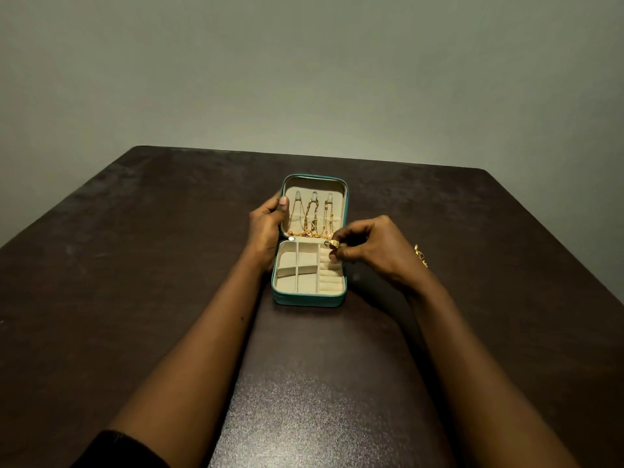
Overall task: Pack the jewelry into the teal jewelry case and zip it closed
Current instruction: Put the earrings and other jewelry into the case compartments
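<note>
The teal jewelry case (309, 300) lies open on the dark table, its lid raised toward the far side. Three gold necklaces (312, 216) hang from hooks inside the cream lid. My left hand (268, 224) grips the lid's left edge, thumb on the inner rim. My right hand (364, 246) pinches a gold ring (334, 244) just above the ring-roll column (331, 270) at the right of the base. The other cream compartments (297, 268) of the base hold nothing that I can see.
A small gold piece (421, 255) lies on the table to the right, partly hidden behind my right wrist. The brown table (135, 265) reaches a plain grey wall at the back.
</note>
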`<state>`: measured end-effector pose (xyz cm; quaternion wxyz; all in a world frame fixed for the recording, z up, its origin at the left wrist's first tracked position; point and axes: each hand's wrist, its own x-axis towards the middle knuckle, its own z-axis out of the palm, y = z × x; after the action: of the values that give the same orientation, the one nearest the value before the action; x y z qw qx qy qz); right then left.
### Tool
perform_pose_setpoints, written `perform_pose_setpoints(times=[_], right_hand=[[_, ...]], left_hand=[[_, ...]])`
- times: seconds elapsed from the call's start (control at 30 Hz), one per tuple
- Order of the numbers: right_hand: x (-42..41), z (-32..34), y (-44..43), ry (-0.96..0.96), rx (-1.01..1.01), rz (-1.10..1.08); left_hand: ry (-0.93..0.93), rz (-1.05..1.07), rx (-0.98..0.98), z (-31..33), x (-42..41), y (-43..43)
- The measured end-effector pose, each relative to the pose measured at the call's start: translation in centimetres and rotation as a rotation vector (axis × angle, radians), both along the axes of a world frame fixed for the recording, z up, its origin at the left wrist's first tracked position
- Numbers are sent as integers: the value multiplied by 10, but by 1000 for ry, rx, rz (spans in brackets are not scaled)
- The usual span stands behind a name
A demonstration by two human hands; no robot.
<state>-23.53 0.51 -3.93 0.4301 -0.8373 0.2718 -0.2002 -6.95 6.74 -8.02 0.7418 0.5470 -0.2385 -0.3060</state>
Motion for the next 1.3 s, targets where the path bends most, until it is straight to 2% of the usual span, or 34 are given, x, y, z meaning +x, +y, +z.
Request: perform_pose_setpoints(times=[0.1, 0.27, 0.4, 0.53, 0.7, 0.8, 0.97, 1.3], right_hand=[[0, -2, 0, 28, -57, -17], [4, -5, -1, 117, -355, -38], [4, -8, 0, 89, -414, 30], [5, -10, -2, 39, -380, 23], [3, -10, -5, -76, -158, 2], [3, -11, -8, -109, -96, -1], [1, -12, -9, -119, -94, 58], [-1, -11, -9, -38, -242, 153]], left_hand=[[13, -2, -10, 1, -1, 1], [13, -2, -17, 3, -3, 2], [-3, -11, -23, 3, -3, 0], [-9, -16, -9, 3, -3, 0], [1, -16, -18, 3, -3, 0], [1, -16, -11, 4, -3, 1], [-11, -16, -5, 4, -4, 1], [-4, -18, -7, 4, -5, 1]])
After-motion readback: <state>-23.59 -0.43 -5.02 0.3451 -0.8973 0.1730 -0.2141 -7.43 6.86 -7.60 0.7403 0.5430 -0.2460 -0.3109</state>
